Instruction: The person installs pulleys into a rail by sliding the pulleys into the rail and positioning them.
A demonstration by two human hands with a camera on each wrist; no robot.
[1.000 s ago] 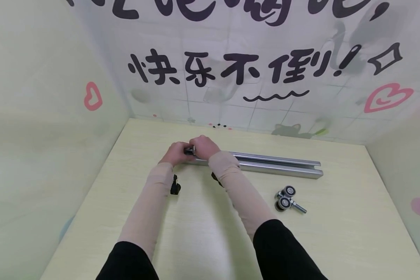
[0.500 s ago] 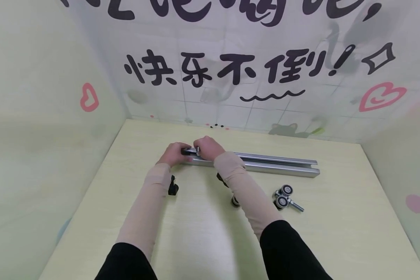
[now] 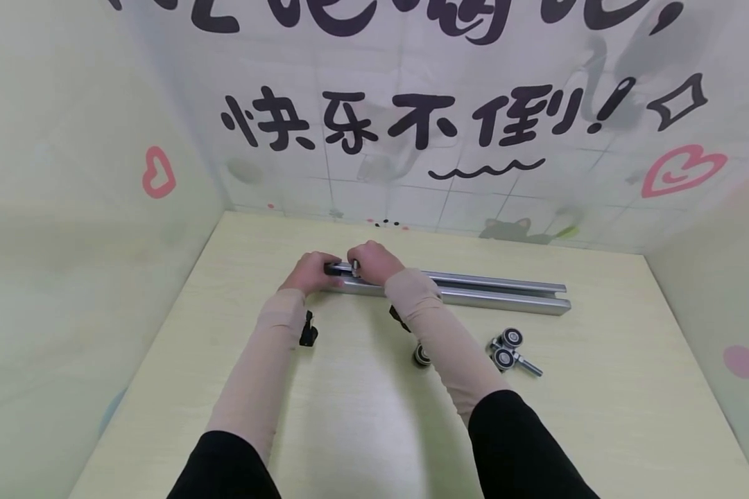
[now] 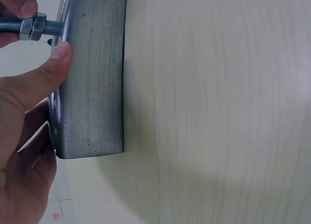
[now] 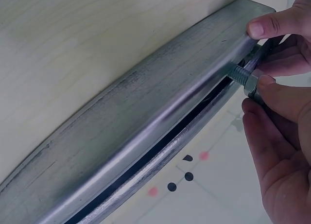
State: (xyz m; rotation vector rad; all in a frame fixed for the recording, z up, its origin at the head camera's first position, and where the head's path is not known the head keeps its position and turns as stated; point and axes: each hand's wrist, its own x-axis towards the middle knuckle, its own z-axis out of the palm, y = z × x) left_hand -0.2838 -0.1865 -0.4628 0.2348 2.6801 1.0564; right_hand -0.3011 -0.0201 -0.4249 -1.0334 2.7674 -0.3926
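Observation:
A grey metal channel rail (image 3: 502,299) lies across the back of the table, its long slot facing up in the head view. At its left end my left hand (image 3: 307,274) holds the rail, thumb on the near lip and fingers on the far side. My right hand (image 5: 286,141) pinches a threaded bolt (image 5: 249,82) with nuts on it. The bolt's thread enters the slot close to the left thumb; whatever it joins inside the rail is hidden.
On the table's right lies a roller trolley (image 3: 505,350) with its bolt sticking out. Another roller (image 3: 421,355) shows partly beside the right sleeve. Small black pieces lie near the left wrist (image 3: 308,331) and under the right forearm (image 3: 399,319). A printed backdrop (image 3: 387,187) stands behind.
My right hand has slid right along the rail with the bolt, away from the left end. My left hand stays at the rail's end. The roller by the right sleeve has come into view.

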